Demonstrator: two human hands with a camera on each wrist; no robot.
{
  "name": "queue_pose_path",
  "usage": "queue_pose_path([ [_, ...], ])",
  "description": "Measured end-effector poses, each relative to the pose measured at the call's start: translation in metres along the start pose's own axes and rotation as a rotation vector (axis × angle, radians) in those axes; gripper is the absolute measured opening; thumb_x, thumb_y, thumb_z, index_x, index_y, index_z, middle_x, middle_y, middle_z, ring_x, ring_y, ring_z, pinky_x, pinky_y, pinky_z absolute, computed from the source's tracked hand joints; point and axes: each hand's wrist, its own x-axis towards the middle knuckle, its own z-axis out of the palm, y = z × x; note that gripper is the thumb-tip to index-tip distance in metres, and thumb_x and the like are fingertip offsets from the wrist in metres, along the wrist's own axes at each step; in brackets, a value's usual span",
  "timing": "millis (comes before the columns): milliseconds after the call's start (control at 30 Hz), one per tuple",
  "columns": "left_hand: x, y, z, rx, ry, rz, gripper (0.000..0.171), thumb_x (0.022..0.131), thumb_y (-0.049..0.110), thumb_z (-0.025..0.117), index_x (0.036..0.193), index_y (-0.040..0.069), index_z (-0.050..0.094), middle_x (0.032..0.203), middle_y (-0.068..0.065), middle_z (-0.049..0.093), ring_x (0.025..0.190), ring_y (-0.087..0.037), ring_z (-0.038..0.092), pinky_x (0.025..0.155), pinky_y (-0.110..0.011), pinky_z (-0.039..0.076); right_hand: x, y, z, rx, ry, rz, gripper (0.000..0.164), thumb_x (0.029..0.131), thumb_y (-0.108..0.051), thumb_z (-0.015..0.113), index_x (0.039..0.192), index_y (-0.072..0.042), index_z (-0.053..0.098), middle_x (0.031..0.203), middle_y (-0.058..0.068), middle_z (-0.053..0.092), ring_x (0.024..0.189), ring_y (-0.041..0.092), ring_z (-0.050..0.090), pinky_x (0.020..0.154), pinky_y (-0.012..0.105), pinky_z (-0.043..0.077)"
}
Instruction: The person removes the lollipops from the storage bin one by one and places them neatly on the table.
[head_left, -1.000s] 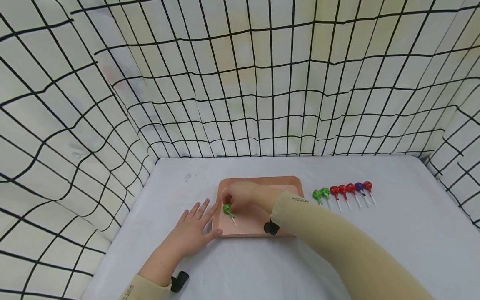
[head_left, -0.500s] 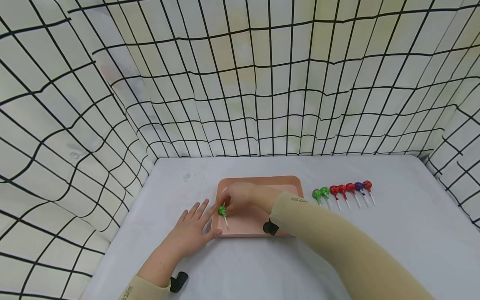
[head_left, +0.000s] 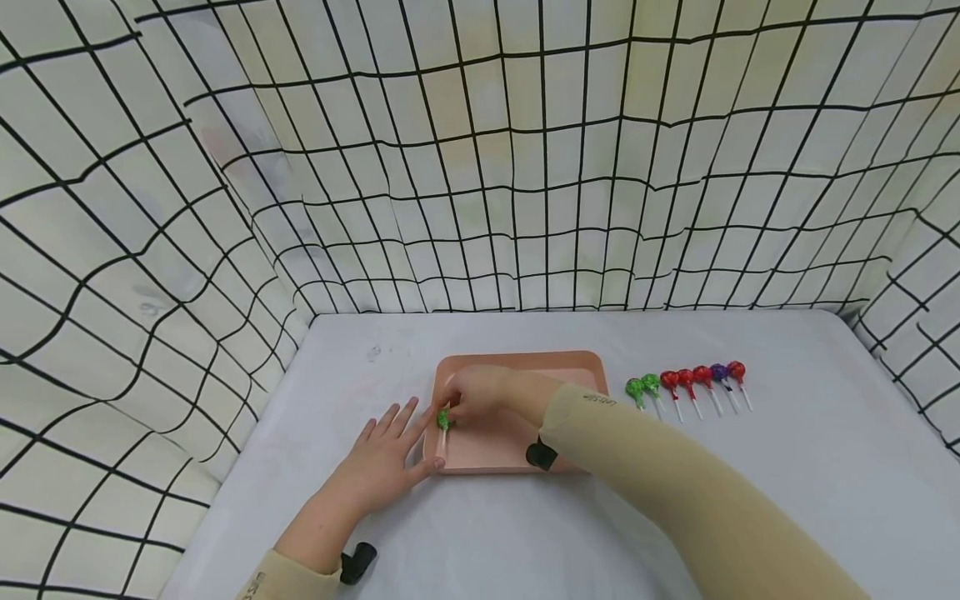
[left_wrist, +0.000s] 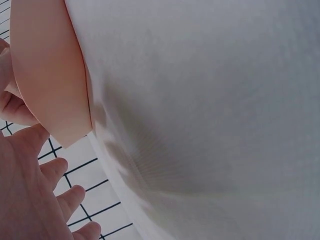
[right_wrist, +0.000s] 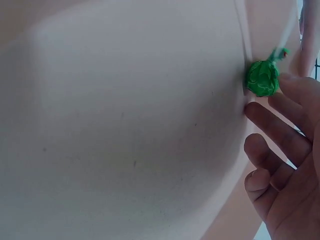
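Observation:
A lollipop in a green wrapper (head_left: 443, 419) is at the left end of the pink tray (head_left: 525, 464), its white stick pointing toward the person. My right hand (head_left: 480, 392) reaches into the tray and pinches the wrapped ball of the lollipop between thumb and index finger; in the right wrist view the thumb touches the green ball (right_wrist: 262, 79) while the other fingers curl loosely below. My left hand (head_left: 386, 458) lies with fingers spread beside the tray's left side, index finger and thumb at its rim. In the left wrist view the tray wall (left_wrist: 50, 70) is close to those fingers.
Right of the tray, several lollipops stand in a row on the white table (head_left: 787, 467): green ones (head_left: 650, 383), red ones (head_left: 685, 377) and a purple one (head_left: 719, 372). A white wall with a black grid (head_left: 555, 167) encloses the table's back and sides.
The green lollipop has shifted left toward the tray's side, and its stick has swung from slanting right to nearly straight toward the person. My right hand moved slightly left; the left hand stayed.

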Motion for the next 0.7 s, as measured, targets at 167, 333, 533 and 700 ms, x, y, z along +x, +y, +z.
queue_pose_path([
  [167, -0.0001, 0.0007, -0.0018, 0.002, 0.002, 0.000, 0.084, 0.092, 0.065, 0.053, 0.159, 0.024, 0.024, 0.165, -0.009, 0.017, 0.150, -0.037, 0.015, 0.117, -0.063, 0.014, -0.0018, -0.0034, -0.0017, 0.025, -0.003, -0.007, 0.016, 0.098, -0.026, 0.063, 0.106, -0.025, 0.076, 0.085, -0.014, 0.066, 0.078, 0.004, 0.055, 0.074, 0.020, 0.047],
  [333, -0.0003, 0.0012, -0.0024, 0.006, -0.003, -0.002, 0.084, 0.093, 0.065, 0.053, 0.159, 0.022, 0.025, 0.165, -0.009, 0.016, 0.150, -0.037, 0.015, 0.118, -0.062, 0.014, -0.0008, -0.0059, -0.0009, 0.014, -0.032, -0.004, 0.014, 0.095, -0.030, 0.069, 0.106, -0.025, 0.076, 0.086, -0.016, 0.065, 0.080, 0.003, 0.055, 0.075, 0.019, 0.047],
  [533, -0.0006, 0.0024, -0.0025, -0.004, -0.004, -0.009, 0.083, 0.092, 0.064, 0.054, 0.159, 0.022, 0.026, 0.165, -0.009, 0.016, 0.150, -0.038, 0.015, 0.118, -0.062, 0.013, 0.0009, -0.0062, 0.0004, -0.049, -0.037, -0.001, 0.016, 0.092, -0.032, 0.072, 0.108, -0.028, 0.076, 0.090, -0.018, 0.066, 0.083, 0.002, 0.058, 0.079, 0.020, 0.048],
  [700, -0.0005, 0.0024, -0.0019, -0.003, 0.001, -0.002, 0.082, 0.093, 0.062, 0.055, 0.159, 0.022, 0.027, 0.165, -0.010, 0.016, 0.150, -0.038, 0.015, 0.118, -0.062, 0.013, 0.0008, -0.0067, 0.0003, -0.046, -0.044, 0.020, 0.017, 0.090, -0.027, 0.074, 0.107, -0.027, 0.075, 0.089, -0.016, 0.065, 0.083, 0.005, 0.058, 0.078, 0.020, 0.048],
])
